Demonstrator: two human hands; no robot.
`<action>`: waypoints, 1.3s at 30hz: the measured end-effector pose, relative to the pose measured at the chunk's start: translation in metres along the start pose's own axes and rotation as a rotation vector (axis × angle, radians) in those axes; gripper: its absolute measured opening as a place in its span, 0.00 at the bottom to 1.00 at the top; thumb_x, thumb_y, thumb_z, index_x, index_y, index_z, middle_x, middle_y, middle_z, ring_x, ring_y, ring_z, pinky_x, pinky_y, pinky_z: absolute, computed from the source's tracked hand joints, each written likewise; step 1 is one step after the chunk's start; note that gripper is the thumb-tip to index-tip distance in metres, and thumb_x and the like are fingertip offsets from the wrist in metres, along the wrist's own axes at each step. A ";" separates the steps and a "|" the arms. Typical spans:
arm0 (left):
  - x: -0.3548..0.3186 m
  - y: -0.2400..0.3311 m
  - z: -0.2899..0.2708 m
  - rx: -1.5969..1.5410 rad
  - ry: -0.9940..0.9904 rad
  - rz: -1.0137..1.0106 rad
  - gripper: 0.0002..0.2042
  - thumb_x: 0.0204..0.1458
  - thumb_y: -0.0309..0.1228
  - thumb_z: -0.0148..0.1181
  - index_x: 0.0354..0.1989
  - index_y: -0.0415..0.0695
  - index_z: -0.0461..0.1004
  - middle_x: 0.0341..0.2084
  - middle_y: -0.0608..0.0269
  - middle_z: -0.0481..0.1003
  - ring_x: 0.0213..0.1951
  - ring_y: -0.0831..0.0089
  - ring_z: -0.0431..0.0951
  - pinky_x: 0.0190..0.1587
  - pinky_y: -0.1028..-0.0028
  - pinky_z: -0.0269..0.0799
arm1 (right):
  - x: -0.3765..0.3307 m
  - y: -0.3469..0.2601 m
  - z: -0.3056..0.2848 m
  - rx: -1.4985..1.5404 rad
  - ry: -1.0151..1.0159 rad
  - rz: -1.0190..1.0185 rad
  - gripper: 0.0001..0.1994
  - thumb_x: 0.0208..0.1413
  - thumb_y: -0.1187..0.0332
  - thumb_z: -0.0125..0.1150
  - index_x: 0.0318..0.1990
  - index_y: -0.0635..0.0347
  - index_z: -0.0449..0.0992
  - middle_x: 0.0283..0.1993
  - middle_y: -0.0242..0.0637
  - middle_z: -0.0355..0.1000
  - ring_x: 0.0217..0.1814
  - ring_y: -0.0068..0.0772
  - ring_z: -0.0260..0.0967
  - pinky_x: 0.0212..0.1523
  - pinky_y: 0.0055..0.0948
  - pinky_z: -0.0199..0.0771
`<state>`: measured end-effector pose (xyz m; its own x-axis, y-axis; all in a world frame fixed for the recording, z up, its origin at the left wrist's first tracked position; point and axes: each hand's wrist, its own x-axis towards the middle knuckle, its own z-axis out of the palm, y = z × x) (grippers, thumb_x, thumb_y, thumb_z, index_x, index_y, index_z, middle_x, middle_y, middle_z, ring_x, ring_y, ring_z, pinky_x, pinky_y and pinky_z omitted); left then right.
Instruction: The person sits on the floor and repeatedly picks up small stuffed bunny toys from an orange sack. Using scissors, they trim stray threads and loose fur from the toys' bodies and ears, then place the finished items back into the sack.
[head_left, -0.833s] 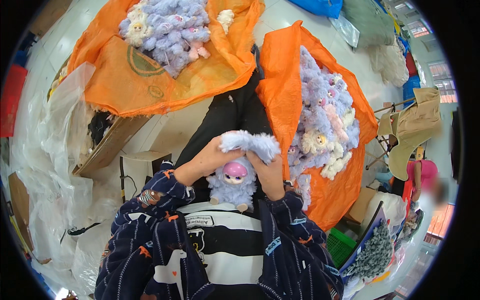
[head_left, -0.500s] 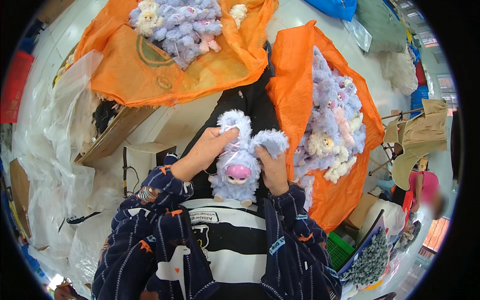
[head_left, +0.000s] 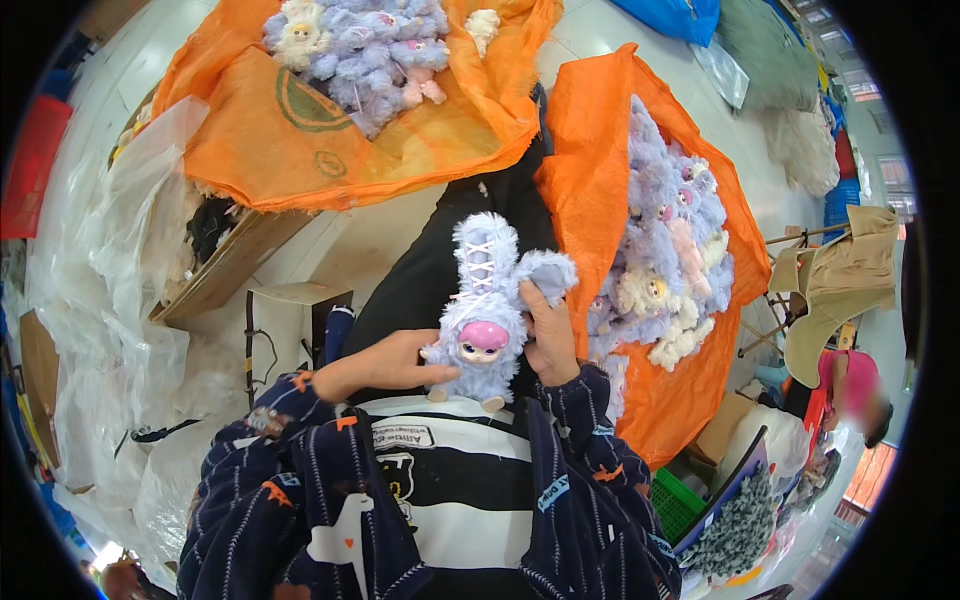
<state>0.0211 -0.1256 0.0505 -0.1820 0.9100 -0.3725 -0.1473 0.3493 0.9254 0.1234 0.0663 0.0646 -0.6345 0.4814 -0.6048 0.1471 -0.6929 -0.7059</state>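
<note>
A fluffy lilac plush doll (head_left: 478,345) sits upright on my lap, facing me, with a shiny pink patch above its small doll face. One long ear stands up, crossed by white ribbon lacing (head_left: 480,265); the other ear (head_left: 548,272) bends out to the right. My right hand (head_left: 547,335) is closed round the base of that bent ear, thumb uppermost. Low on the doll's left side, my left hand (head_left: 395,360) grips its body near the small arm, its fingertips against the fur below the face.
Orange sacks hold piles of similar plush dolls: one (head_left: 270,140) ahead, another (head_left: 580,170) to the right. Clear plastic sheeting (head_left: 110,270) and a cardboard box (head_left: 295,300) lie left. A green crate (head_left: 678,505) and another person (head_left: 850,390) are at right.
My left hand has let go of the laced ear and moved down to the doll's side. The ear's crossed ribbon now shows fully. My right hand stays at the other ear.
</note>
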 end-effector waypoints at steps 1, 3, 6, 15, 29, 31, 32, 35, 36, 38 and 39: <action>0.006 -0.002 0.006 -0.169 -0.058 -0.026 0.22 0.46 0.37 0.61 0.46 0.36 0.67 0.36 0.60 0.73 0.38 0.75 0.71 0.41 0.77 0.67 | 0.000 0.001 0.001 0.030 0.001 0.019 0.11 0.50 0.68 0.59 0.41 0.56 0.70 0.33 0.24 0.68 0.27 0.13 0.62 0.24 0.14 0.58; 0.016 0.000 0.018 -0.362 -0.057 -0.035 0.25 0.46 0.37 0.61 0.50 0.35 0.62 0.40 0.60 0.71 0.42 0.77 0.69 0.46 0.77 0.64 | 0.002 0.000 -0.003 0.028 0.032 -0.020 0.12 0.50 0.68 0.59 0.42 0.56 0.69 0.34 0.25 0.68 0.28 0.14 0.63 0.24 0.14 0.59; 0.021 -0.001 0.028 -0.404 -0.077 0.012 0.28 0.45 0.35 0.61 0.52 0.35 0.60 0.44 0.59 0.69 0.46 0.76 0.67 0.49 0.76 0.62 | -0.006 -0.018 -0.018 0.009 0.086 -0.090 0.12 0.53 0.64 0.55 0.44 0.55 0.67 0.35 0.26 0.69 0.31 0.16 0.65 0.26 0.14 0.61; 0.020 0.010 0.036 -0.286 -0.035 -0.023 0.24 0.42 0.28 0.61 0.49 0.37 0.62 0.39 0.61 0.71 0.42 0.77 0.69 0.47 0.76 0.63 | -0.048 -0.066 -0.011 -1.252 0.056 -1.142 0.10 0.49 0.71 0.54 0.39 0.63 0.72 0.29 0.43 0.67 0.29 0.35 0.67 0.27 0.25 0.65; 0.023 0.008 0.045 -0.099 0.033 0.095 0.21 0.39 0.33 0.60 0.41 0.36 0.64 0.32 0.51 0.71 0.35 0.65 0.73 0.40 0.71 0.67 | -0.054 -0.061 -0.014 -1.637 -0.043 -0.917 0.09 0.45 0.66 0.61 0.34 0.57 0.74 0.24 0.35 0.67 0.23 0.37 0.68 0.21 0.28 0.65; 0.022 0.009 0.045 -0.093 0.030 0.097 0.21 0.40 0.33 0.60 0.41 0.36 0.64 0.31 0.51 0.71 0.35 0.65 0.73 0.39 0.71 0.67 | -0.054 -0.061 -0.014 -1.636 -0.044 -0.895 0.09 0.45 0.66 0.60 0.34 0.57 0.74 0.24 0.35 0.67 0.23 0.37 0.68 0.21 0.28 0.65; 0.022 0.009 0.045 -0.091 0.032 0.100 0.20 0.40 0.32 0.60 0.41 0.36 0.64 0.31 0.51 0.71 0.35 0.65 0.73 0.39 0.71 0.67 | -0.053 -0.061 -0.015 -1.629 -0.049 -0.885 0.09 0.45 0.66 0.60 0.34 0.57 0.74 0.24 0.35 0.68 0.24 0.37 0.68 0.21 0.28 0.65; 0.022 0.013 0.045 -0.088 0.024 0.108 0.20 0.40 0.32 0.60 0.41 0.36 0.64 0.31 0.52 0.71 0.35 0.66 0.73 0.39 0.71 0.68 | -0.052 -0.064 -0.015 -1.619 -0.058 -0.852 0.08 0.45 0.66 0.60 0.34 0.57 0.74 0.24 0.35 0.68 0.24 0.38 0.68 0.21 0.28 0.65; 0.022 0.015 0.045 -0.084 0.025 0.108 0.20 0.40 0.32 0.60 0.41 0.36 0.64 0.31 0.52 0.71 0.35 0.66 0.73 0.39 0.71 0.68 | -0.052 -0.065 -0.015 -1.620 -0.067 -0.845 0.08 0.45 0.66 0.60 0.33 0.57 0.74 0.24 0.36 0.68 0.23 0.37 0.68 0.21 0.28 0.65; 0.022 0.016 0.045 -0.085 0.022 0.104 0.20 0.41 0.32 0.60 0.41 0.36 0.64 0.31 0.52 0.71 0.35 0.67 0.73 0.39 0.71 0.68 | -0.052 -0.067 -0.013 -1.623 -0.088 -0.833 0.08 0.46 0.66 0.59 0.33 0.58 0.74 0.24 0.36 0.68 0.23 0.37 0.68 0.20 0.28 0.64; 0.022 0.016 0.045 -0.089 0.018 0.098 0.20 0.41 0.32 0.59 0.41 0.36 0.64 0.31 0.52 0.71 0.35 0.67 0.73 0.39 0.72 0.68 | -0.052 -0.069 -0.012 -1.626 -0.099 -0.826 0.08 0.46 0.66 0.59 0.33 0.58 0.74 0.24 0.36 0.68 0.23 0.37 0.68 0.20 0.28 0.64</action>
<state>0.0587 -0.0904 0.0602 -0.2167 0.9345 -0.2823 -0.2135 0.2368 0.9478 0.1553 0.0952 0.1401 -0.9476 0.3187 0.0235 0.2780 0.8583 -0.4313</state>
